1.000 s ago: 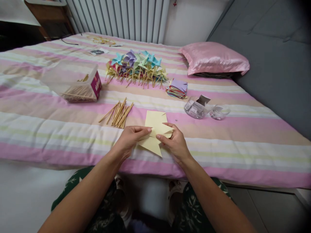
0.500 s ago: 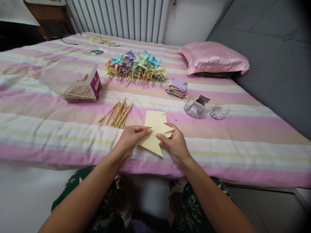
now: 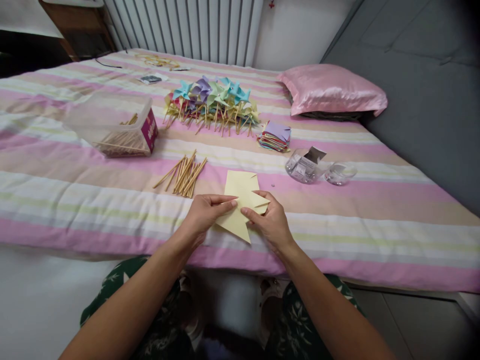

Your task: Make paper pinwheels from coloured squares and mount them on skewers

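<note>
A pale yellow slit paper square [image 3: 235, 224] is held between both hands above the near edge of the bed. My left hand [image 3: 204, 212] pinches it from the left, thumb and forefinger near its middle. From the right, my right hand [image 3: 272, 220] grips the same sheet, its thumb on top and fingers behind. Just beyond the hands lies another pale yellow paper sheet [image 3: 240, 181] with a slit at its corner, partly covered by the held one. A loose bundle of thin wooden sticks [image 3: 185, 175] lies left of the papers.
Finished paper pinwheels [image 3: 217, 97] are heaped farther back. A stack of coloured paper squares [image 3: 276, 134] sits right of them. Two small clear containers [image 3: 302, 167] with metallic bits stand to the right. A clear plastic box [image 3: 123, 135] of sticks is left, a pink pillow [image 3: 333, 92] back right.
The view has shifted very slightly. Both hands keep their hold on the yellow paper, with almost no movement.
</note>
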Action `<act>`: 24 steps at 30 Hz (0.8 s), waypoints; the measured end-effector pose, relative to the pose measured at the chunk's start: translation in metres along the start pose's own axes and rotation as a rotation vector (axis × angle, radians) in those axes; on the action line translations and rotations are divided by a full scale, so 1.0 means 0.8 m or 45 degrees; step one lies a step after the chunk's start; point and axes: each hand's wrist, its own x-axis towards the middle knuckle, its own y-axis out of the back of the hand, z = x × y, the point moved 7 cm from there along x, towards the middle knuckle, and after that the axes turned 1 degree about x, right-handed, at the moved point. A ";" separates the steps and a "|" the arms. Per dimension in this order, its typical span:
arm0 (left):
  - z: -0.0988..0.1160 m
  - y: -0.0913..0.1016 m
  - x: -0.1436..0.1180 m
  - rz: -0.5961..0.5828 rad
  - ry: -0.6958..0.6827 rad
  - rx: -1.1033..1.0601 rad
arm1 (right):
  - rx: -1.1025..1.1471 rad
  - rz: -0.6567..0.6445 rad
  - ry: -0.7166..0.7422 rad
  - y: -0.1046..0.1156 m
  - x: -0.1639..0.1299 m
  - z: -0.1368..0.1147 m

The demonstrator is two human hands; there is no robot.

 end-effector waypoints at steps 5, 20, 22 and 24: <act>0.000 -0.007 -0.001 -0.051 0.022 -0.101 | 0.138 0.038 -0.031 0.000 0.000 0.003; -0.015 -0.024 -0.003 0.071 -0.107 -0.279 | 0.251 0.299 0.030 0.006 -0.005 0.003; -0.015 -0.025 -0.003 0.062 -0.105 -0.272 | 0.246 0.306 0.027 0.006 -0.006 0.003; -0.016 -0.027 -0.004 0.055 -0.086 -0.271 | 0.257 0.302 0.021 0.005 -0.006 0.003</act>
